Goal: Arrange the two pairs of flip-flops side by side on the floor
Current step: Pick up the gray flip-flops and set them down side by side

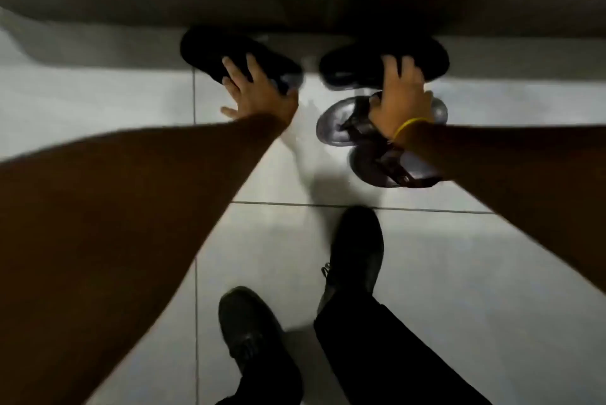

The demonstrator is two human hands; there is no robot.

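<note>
Four flip-flops are laid on the floor [459, 273]: one [210, 54] at 11 o'clock, one [360, 68] at 1 o'clock, two [337, 127] [370, 168] nearer, just right of centre. Two shoes [357, 250] [252, 335] are placed at 6 o'clock.

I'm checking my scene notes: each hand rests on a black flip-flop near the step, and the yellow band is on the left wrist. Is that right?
Not quite. The head view shows the yellow band on the right wrist. The rest holds: the left hand and right hand each rest on a black flip-flop near the step.
</note>
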